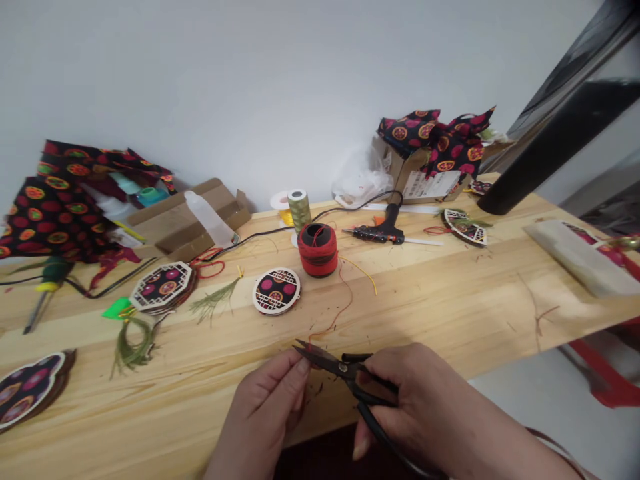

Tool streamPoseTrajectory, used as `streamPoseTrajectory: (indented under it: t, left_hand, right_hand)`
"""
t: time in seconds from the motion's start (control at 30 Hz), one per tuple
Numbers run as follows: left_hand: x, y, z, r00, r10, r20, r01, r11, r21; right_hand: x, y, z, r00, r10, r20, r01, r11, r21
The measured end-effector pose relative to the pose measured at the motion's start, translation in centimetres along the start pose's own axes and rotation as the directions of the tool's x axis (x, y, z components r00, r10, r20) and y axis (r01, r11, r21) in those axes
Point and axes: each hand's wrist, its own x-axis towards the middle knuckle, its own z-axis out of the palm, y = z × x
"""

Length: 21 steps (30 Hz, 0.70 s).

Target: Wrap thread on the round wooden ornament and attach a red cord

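Head view: black-handled scissors (pixel 343 367) are gripped in the right hand (pixel 417 393), fingers curled; red cord (pixel 351 293), presumably light and limp, best held near the blades (pixel 321 357), is apparently pinched there by the left hand (pixel 270 403), fingers closed.

Right of centre, the desk (pixel 450 300) offers passage; scissors (pixel 343 367) obstruct lower centre, a red spool (pixel 319 257) and glue gun (pixel 383 233) the middle.
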Motion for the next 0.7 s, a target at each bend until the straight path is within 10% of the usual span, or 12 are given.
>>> streamPoseTrajectory:
  t: [0.7]
  left_hand:
    - [0.04,0.62,0.14,0.993,-0.014,-0.117,-0.013,0.973,-0.229]
  right_hand:
    - [-0.82,-0.17,-0.34,1.000,-0.001,0.027,0.002,0.999,-0.034]
